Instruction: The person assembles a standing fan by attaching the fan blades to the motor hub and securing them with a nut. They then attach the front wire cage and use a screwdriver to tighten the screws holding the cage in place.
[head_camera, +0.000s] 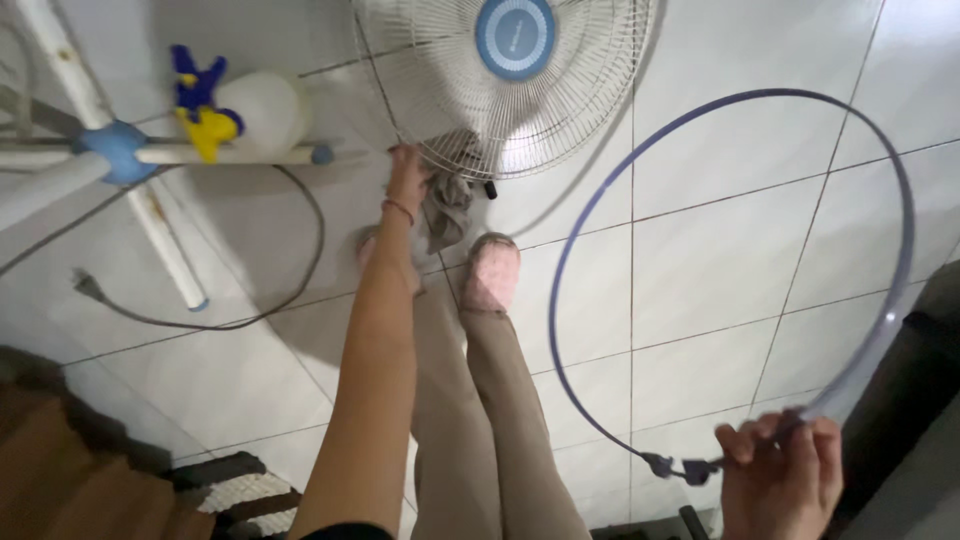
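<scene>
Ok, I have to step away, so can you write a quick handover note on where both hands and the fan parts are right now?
Left hand: stretched down to the fan grille, pressing a grey cloth against its lower rim.
Right hand: holding the translucent blue-edged rim ring up near its clasp, clear of the fan.
The fan grille leans on the tiled floor in front of the feet, cap facing up. A white spray bottle and the fan's stand lie to the left.
Done: ring is off the grille.
Left: the wiping looks unfinished; the ring is not refitted.
</scene>
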